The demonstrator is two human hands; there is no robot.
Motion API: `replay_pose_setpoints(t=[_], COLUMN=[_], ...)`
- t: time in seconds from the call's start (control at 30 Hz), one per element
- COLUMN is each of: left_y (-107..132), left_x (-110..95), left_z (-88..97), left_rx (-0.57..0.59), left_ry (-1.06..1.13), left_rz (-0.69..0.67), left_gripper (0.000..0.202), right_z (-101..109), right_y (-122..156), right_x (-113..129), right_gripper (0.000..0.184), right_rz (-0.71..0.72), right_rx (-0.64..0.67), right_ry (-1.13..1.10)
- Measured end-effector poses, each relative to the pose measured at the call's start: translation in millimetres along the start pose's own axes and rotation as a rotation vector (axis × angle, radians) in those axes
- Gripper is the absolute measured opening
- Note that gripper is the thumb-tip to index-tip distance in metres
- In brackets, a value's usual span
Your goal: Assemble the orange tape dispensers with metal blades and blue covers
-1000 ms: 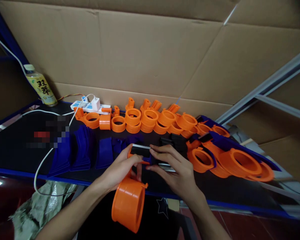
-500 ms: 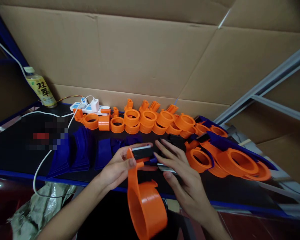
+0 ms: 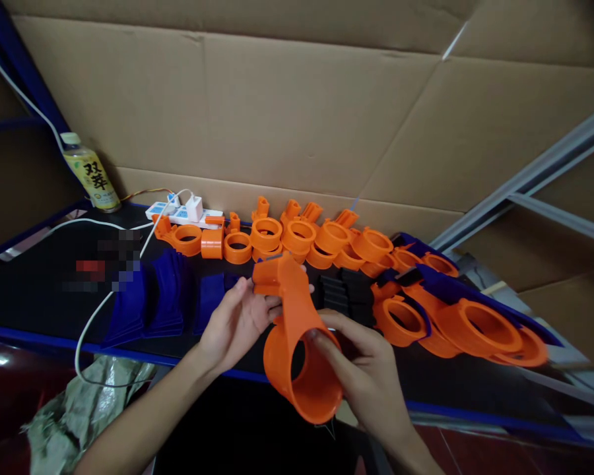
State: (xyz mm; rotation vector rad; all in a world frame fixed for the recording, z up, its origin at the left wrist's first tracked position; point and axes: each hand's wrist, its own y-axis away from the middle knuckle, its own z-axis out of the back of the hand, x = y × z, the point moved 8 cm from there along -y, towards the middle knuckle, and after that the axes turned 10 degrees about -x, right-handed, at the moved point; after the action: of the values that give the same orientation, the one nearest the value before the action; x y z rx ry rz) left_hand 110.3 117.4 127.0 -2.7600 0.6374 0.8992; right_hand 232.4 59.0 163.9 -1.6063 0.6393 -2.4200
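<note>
An orange plastic tape dispenser (image 3: 297, 310) is tilted in front of me, its ring toward me and its narrow head pointing up and left. My right hand (image 3: 363, 369) grips the ring, thumb inside and fingers around the outer side. My left hand (image 3: 237, 323) cradles the head from behind; two fingertips show past its far edge, while the thumb stands just beside it. The serrated black blade piece faces away and is hidden. Beyond my right hand lie several black blade holders (image 3: 334, 297). Stacks of dark blue plastic plates (image 3: 165, 297) stand left of my left hand.
Orange dispensers (image 3: 331, 236) line the back of the black table (image 3: 44, 290). More, some with blue parts, lie at right (image 3: 480, 323). A power strip (image 3: 178, 214), a white cable (image 3: 86, 323) and a bottle (image 3: 94, 175) are at left. Cardboard (image 3: 297, 119) walls the back.
The dispenser has been turned over and raised, hiding its toothed blade. My right hand has come from the black parts to the ring; my left thumb has come off the head.
</note>
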Motion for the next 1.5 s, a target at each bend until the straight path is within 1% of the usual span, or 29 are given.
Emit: replay_pose_setpoints(t=[0.03,0.07,0.1,0.13,0.2,0.23,0.27,0.3,0.37,0.4,0.47,0.53,0.63,0.7,0.8,0.87,0.93,0.97,1.03,1.1,1.17,1.23,1.27,1.3,1.33,1.37,1.4,1.43,1.5], left_y=[-2,-3,-3,-1,6,12,19,26,37,40,45,46,45,42,36,33,29,28,25,23,22,19,16,13,10,8,6,4,0], left_x=[2,2,3,3,5,8,14,20,32,37,46,52,48,41,33,33,32,31,23,12,3,-7,-14,-22,-29,-33,-35,-35,-32], left_z=[-0.1,2.3,6.0,9.4,10.9,7.8,2.5,-2.3,-11.3,-16.9,-26.0,-32.7,-39.0,-39.9,-35.2,-29.9,-24.3,-21.9,-17.0,-12.3,-7.6,-1.5,3.9,10.2,17.1,23.2,26.5,28.7,29.4], left_rx=[0.008,-0.007,-0.032,-0.052,-0.034,0.01,0.07,0.111,0.162,0.194,0.231,0.263,0.315,0.335,0.319,0.292,0.258,0.239,0.191,0.134,0.077,0.012,-0.045,-0.112,-0.186,-0.251,-0.283,-0.302,-0.301], left_ry=[0.042,0.075,0.102,0.121,0.13,0.115,0.096,0.074,0.003,-0.033,-0.079,-0.107,-0.084,-0.062,-0.082,-0.089,-0.056,-0.03,0.02,0.03,-0.006,-0.055,-0.067,-0.076,-0.084,-0.093,-0.099,-0.093,-0.078], left_rz=[0.035,0.054,0.062,0.068,0.094,0.124,0.176,0.227,0.298,0.303,0.337,0.376,0.396,0.371,0.33,0.328,0.32,0.303,0.232,0.157,0.108,0.037,-0.033,-0.119,-0.209,-0.282,-0.325,-0.347,-0.343], left_gripper=[0.053,0.05,0.047,0.046,0.049,0.052,0.056,0.06,0.061,0.063,0.063,0.06,0.056,0.055,0.061,0.069,0.075,0.075,0.069,0.064,0.07,0.077,0.075,0.068,0.059,0.052,0.048,0.044,0.04], right_z=[-5,-10,-14,-15,-12,-11,-15,-23,-51,-68,-97,-121,-144,-154,-159,-158,-151,-146,-131,-107,-76,-41,-24,-11,-1,4,6,4,-2], right_y=[-4,-8,-13,-19,-35,-42,-50,-56,-63,-65,-65,-64,-63,-63,-65,-69,-76,-80,-92,-103,-110,-108,-104,-97,-89,-81,-72,-63,-50], right_x=[-5,-9,-12,-15,-25,-31,-37,-42,-46,-46,-43,-34,-26,-27,-32,-33,-33,-32,-31,-29,-26,-19,-14,-9,-4,1,5,6,5], right_gripper=[0.017,0.025,0.035,0.046,0.065,0.069,0.069,0.066,0.056,0.049,0.037,0.031,0.035,0.035,0.034,0.034,0.032,0.029,0.025,0.023,0.019,0.016,0.016,0.016,0.014,0.012,0.011,0.012,0.017], right_rz=[-0.071,-0.116,-0.136,-0.144,-0.146,-0.146,-0.139,-0.11,-0.004,0.059,0.138,0.209,0.299,0.307,0.285,0.266,0.25,0.243,0.228,0.202,0.165,0.128,0.117,0.118,0.127,0.144,0.157,0.166,0.161], right_rx=[0.038,0.08,0.108,0.108,0.031,-0.003,-0.007,0.034,0.182,0.261,0.34,0.352,0.335,0.326,0.308,0.284,0.255,0.237,0.191,0.123,0.03,-0.076,-0.119,-0.141,-0.142,-0.114,-0.064,-0.001,0.111], right_ry=[-0.051,-0.085,-0.103,-0.107,-0.086,-0.054,0.005,0.1,0.341,0.451,0.547,0.598,0.709,0.739,0.721,0.69,0.64,0.61,0.542,0.49,0.416,0.271,0.189,0.132,0.098,0.093,0.097,0.1,0.088])
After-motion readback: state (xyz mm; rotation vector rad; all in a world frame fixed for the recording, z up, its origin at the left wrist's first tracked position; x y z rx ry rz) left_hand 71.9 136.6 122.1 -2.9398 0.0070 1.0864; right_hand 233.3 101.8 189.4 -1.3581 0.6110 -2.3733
